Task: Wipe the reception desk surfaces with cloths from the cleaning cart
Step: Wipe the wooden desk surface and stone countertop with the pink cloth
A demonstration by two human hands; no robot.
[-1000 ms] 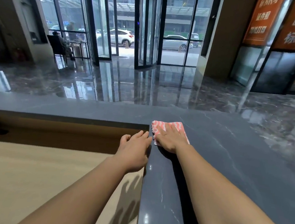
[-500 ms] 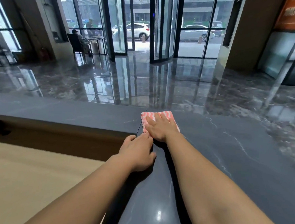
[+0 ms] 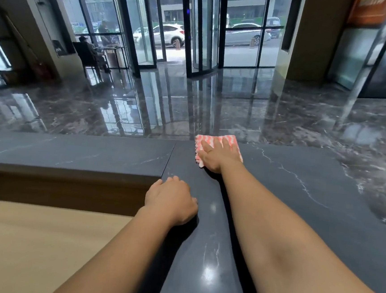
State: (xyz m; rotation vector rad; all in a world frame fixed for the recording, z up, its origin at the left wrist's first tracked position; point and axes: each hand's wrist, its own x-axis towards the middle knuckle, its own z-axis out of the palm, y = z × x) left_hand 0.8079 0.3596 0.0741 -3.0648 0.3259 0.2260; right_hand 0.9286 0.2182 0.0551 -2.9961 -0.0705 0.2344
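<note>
Pink-and-white striped cloth [image 3: 219, 139]: lay at the far edge of the dark grey veined stone desk top [image 3: 300, 190], pressed flat under the straight-fingered right hand [image 3: 214, 157], while the left hand [image 3: 171, 199] rested loosely curled and empty; risk judged: a further forward push could tip it over.

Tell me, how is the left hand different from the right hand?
The right hand lies flat with fingers spread on the pink striped cloth; the left hand has fingers loosely curled and no cloth. The right hand reaches the far edge of the dark counter; the left hand sits nearer. Both rest on that counter.
</note>
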